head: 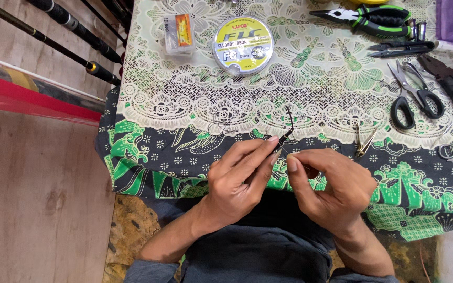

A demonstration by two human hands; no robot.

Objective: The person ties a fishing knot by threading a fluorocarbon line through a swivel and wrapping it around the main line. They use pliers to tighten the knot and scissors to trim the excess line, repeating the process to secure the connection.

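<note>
The left hand point(237, 181) pinches a small dark fishing hook point(288, 132) by its stiff shank while the right hand point(331, 186), fingertips together, grips what appears to be thin, slippery line, both light and fiddly.

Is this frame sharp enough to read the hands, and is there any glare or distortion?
Head view: even, soft light; both hands, left hand and right hand, sharp; the thin dark piece they pinch is small but readable; mild glare on the round line spool; slight wide-angle bending at the edges.
</note>
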